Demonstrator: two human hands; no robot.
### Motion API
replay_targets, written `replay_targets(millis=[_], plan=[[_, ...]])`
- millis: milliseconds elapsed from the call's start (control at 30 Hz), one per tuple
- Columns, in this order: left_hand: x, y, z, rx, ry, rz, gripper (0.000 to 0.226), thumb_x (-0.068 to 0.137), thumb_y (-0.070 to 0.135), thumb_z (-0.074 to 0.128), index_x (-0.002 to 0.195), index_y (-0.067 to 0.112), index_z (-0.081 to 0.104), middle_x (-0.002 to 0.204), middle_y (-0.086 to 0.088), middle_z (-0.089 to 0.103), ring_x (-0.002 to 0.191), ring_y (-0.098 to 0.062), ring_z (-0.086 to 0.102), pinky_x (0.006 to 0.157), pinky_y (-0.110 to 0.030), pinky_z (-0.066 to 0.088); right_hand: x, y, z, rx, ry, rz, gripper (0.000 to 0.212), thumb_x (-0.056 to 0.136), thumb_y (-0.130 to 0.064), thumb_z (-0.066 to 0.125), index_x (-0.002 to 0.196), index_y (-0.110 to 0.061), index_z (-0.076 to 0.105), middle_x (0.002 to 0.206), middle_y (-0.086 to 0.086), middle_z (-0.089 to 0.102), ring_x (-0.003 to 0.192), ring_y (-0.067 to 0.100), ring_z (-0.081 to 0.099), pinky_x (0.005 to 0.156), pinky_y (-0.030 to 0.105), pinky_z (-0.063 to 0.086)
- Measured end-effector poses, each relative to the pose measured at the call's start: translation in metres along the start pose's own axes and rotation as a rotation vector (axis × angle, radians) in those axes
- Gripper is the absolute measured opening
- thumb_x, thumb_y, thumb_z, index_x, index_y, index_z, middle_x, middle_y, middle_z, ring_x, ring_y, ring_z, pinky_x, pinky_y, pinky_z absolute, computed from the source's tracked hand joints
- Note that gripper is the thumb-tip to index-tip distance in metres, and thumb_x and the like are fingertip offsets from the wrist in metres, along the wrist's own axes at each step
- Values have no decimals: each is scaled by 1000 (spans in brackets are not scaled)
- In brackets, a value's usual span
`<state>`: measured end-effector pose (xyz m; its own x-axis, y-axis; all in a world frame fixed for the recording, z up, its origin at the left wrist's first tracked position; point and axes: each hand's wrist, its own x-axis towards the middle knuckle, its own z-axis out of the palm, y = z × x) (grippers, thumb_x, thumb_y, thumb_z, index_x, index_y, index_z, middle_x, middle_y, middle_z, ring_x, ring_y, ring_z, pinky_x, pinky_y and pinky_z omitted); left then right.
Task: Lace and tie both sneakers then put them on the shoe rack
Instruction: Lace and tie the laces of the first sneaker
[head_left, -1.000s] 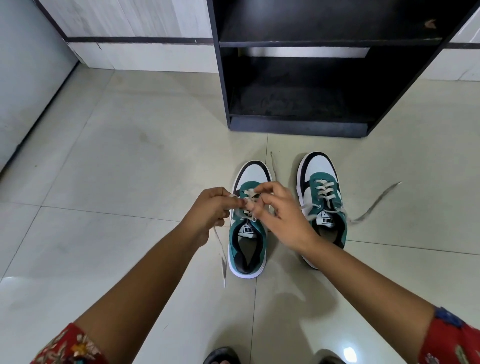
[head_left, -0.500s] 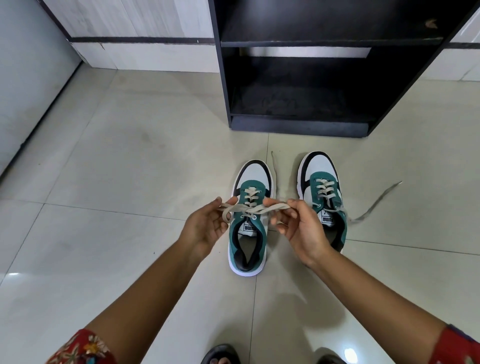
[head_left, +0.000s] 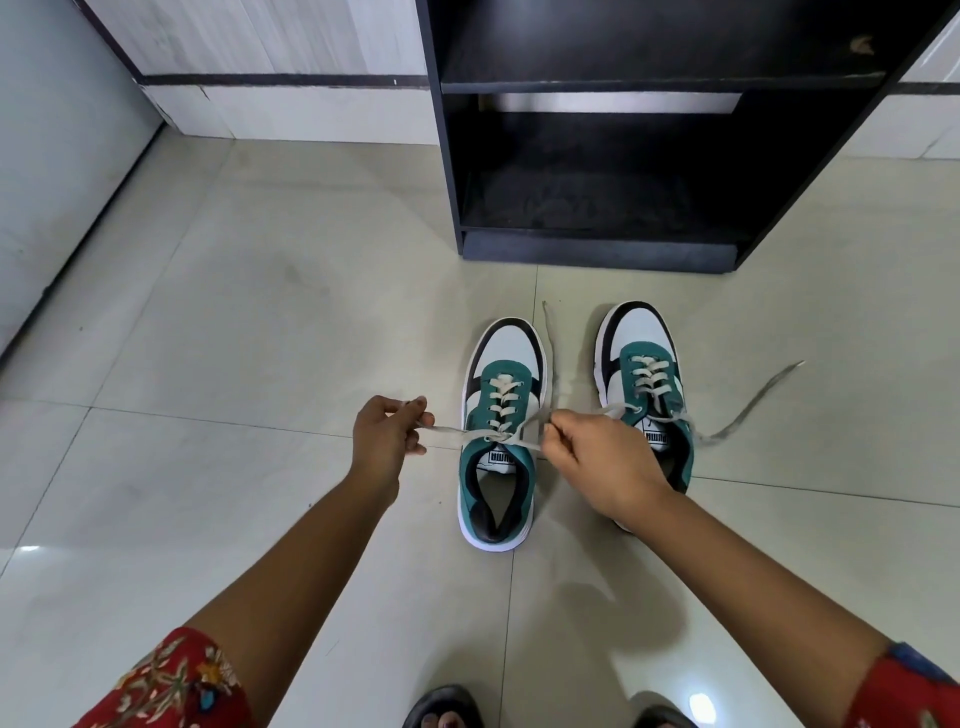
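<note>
Both sneakers stand on the floor (head_left: 260, 322) before the rack (head_left: 597, 254). The left hand (head_left: 387, 441) and right hand (head_left: 597, 462) each pinch one end of the lace (head_left: 452, 432) of the left sneaker (head_left: 498, 436), drawn out taut sideways over the tongue. Pulled unevenly, the knot could sit off-centre or slip loose, and the light shoe might tip. The right sneaker (head_left: 644, 395) has loose ends trailing on the floor, easy to tread on
</note>
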<state>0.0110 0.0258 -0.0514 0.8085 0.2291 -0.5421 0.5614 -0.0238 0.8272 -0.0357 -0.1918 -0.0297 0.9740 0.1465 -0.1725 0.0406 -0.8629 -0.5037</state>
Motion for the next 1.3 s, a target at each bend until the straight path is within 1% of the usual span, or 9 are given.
replay_targets(millis=[167, 467, 567, 667, 767, 867, 1033, 1167, 1300], plan=[[7, -1, -1, -9, 29, 12, 23, 86, 13, 62, 74, 12, 43, 66, -9, 62, 53, -16, 47, 54, -27, 49, 5, -1, 3, -75, -48, 21, 14, 89, -27, 41, 76, -23, 45, 71, -3, 59, 66, 23, 52, 59, 31, 37], [4, -8, 0, 19, 28, -64, 13, 88, 11, 59, 84, 6, 48, 70, -7, 68, 60, -17, 58, 56, -24, 54, 6, 0, 11, -86, -87, 82, 21, 92, -29, 36, 79, -18, 47, 71, 1, 56, 65, 24, 50, 59, 33, 39], [-3, -10, -5, -22, -78, -187, 15, 87, 14, 62, 92, 4, 52, 85, -8, 71, 71, -21, 62, 65, -27, 55, 3, 0, 13, 412, -102, 230, 23, 92, -29, 44, 72, -17, 50, 71, 10, 61, 61, 20, 49, 58, 32, 38], [-9, -10, -6, -88, -53, -224, 17, 87, 17, 61, 99, 6, 57, 105, -9, 63, 91, -27, 63, 74, -33, 54, 1, -3, 16, 918, 60, 421, 13, 87, -20, 58, 78, -16, 50, 95, 16, 66, 75, 28, 58, 68, 35, 46], [-19, -9, 0, -109, -88, -251, 18, 91, 22, 54, 106, 12, 56, 113, -6, 63, 104, -28, 60, 84, -40, 51, 1, -5, 24, 1053, -86, 546, 44, 82, -20, 66, 119, -18, 42, 103, -1, 56, 107, 24, 55, 94, 38, 44], [-29, -1, 12, -48, -223, -282, 27, 93, 33, 50, 113, 16, 56, 108, 1, 64, 98, -23, 61, 80, -37, 50, 5, -15, 24, 1138, -245, 619, 58, 83, -15, 61, 134, -24, 35, 115, 0, 57, 104, 17, 54, 82, 35, 48], [-29, 22, 17, 66, -223, -184, 17, 94, 32, 47, 102, 21, 56, 94, 8, 60, 86, -12, 57, 70, -30, 47, 20, -27, 22, 1152, -236, 629, 59, 86, -9, 54, 138, -28, 32, 119, 0, 52, 106, 17, 51, 92, 36, 48], [-26, 28, 16, 161, -198, -165, 25, 92, 32, 51, 113, 20, 56, 116, 1, 56, 104, -18, 52, 87, -35, 44, 21, -28, 22, 1092, -314, 582, 62, 88, -12, 53, 140, -31, 25, 124, -2, 49, 109, 16, 51, 94, 37, 50], [-30, 24, 27, 459, 60, 258, 39, 86, 28, 59, 124, 23, 52, 131, -1, 42, 124, -21, 36, 101, -36, 33, -3, -6, 0, 895, -134, 427, 44, 86, -22, 56, 127, -34, 44, 118, -8, 54, 105, 15, 56, 93, 36, 47]])
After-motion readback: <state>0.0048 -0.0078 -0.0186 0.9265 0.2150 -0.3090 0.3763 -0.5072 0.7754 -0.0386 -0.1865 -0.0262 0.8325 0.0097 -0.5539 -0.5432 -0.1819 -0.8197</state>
